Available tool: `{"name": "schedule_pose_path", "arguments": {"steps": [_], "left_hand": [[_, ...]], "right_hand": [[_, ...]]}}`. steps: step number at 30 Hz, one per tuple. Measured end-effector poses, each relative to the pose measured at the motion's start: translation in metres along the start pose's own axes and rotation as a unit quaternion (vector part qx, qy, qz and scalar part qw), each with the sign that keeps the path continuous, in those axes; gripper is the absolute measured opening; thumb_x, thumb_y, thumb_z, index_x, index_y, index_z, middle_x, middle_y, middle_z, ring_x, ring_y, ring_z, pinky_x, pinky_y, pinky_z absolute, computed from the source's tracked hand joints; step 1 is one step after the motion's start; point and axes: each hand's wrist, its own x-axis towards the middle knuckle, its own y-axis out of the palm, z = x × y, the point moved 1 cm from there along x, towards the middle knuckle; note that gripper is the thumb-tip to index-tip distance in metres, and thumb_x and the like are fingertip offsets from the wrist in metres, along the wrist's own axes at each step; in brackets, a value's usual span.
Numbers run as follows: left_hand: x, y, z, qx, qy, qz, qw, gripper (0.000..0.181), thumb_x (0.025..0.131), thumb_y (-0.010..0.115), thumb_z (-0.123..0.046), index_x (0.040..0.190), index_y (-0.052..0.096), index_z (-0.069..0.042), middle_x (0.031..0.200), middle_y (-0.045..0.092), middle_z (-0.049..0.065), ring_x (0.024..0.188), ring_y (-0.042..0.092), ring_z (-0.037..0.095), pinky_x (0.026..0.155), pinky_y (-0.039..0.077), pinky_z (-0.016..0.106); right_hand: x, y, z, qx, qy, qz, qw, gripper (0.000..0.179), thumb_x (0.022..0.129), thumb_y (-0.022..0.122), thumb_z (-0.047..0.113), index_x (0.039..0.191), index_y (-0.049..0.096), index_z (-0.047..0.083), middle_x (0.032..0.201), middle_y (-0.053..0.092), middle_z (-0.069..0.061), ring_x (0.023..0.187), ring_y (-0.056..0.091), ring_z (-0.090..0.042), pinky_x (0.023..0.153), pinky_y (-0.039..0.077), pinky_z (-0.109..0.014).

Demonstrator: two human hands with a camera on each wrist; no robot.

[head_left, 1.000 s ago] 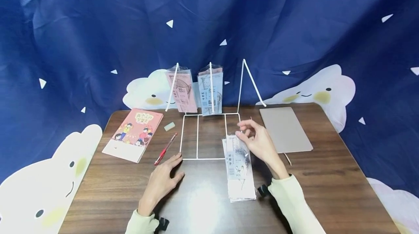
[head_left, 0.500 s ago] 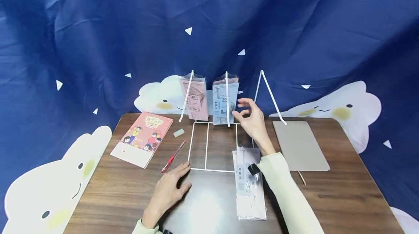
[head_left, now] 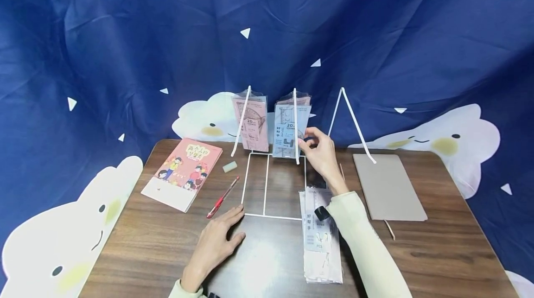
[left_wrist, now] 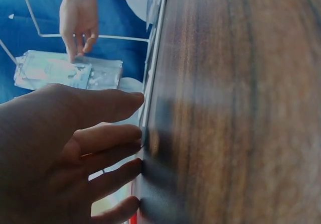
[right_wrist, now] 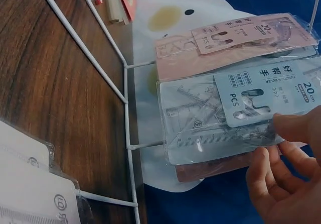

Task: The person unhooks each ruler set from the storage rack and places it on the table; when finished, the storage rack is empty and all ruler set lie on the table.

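A white wire rack stands on the table with three slanted prongs. On its middle prong hangs a blue ruler-set packet, with a pinkish packet behind it. My right hand pinches the blue packet's right edge; in the right wrist view the thumb lies against its front. Pink ruler-set packets hang on the left prong. My left hand rests on the table with fingers extended, fingertips at the rack's front left corner. White ruler-set packets lie stacked below my right wrist, partly over the rack's base.
A pink illustrated booklet, an eraser and a red pen lie on the left. A grey notebook lies at the right, under the tip of the rack's right prong. A blue cloth hangs behind.
My right hand has moved from above the white packets up to the blue packet and now pinches its edge. The left hand stays at the rack's corner. The head view has shifted.
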Motion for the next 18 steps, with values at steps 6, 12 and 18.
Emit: {"name": "schedule_pose_path", "arguments": {"steps": [6,12,18], "left_hand": [[0.002,-0.001,-0.002,-0.003,0.002,0.006,1.0000,0.056,0.086,0.082,-0.023,0.139,0.069,-0.010,0.148,0.062,0.005,0.138,0.058,0.025,0.108,0.049,0.053],[0.002,-0.002,-0.004,-0.014,-0.003,0.013,0.9998,0.055,0.087,0.082,-0.022,0.139,0.069,-0.008,0.148,0.062,0.005,0.139,0.057,0.025,0.108,0.049,0.053],[0.000,-0.002,-0.004,-0.019,-0.009,0.011,0.9997,0.055,0.087,0.082,-0.021,0.139,0.069,-0.009,0.148,0.062,0.006,0.138,0.057,0.028,0.108,0.049,0.056]], "right_hand": [[-0.002,-0.005,0.004,-0.025,0.001,-0.001,0.9997,0.018,0.091,0.080,0.008,0.106,0.074,0.001,0.089,0.073,-0.016,0.074,0.063,-0.021,0.067,0.042,-0.019],[-0.010,-0.011,0.007,-0.040,0.006,-0.001,0.9992,0.018,0.092,0.081,0.012,0.106,0.076,0.002,0.092,0.077,-0.014,0.076,0.067,-0.019,0.064,0.045,-0.017],[-0.020,-0.015,0.011,-0.044,-0.004,-0.002,0.9990,0.015,0.092,0.081,0.013,0.102,0.077,0.003,0.082,0.076,-0.012,0.070,0.065,-0.016,0.059,0.043,-0.019]]}}
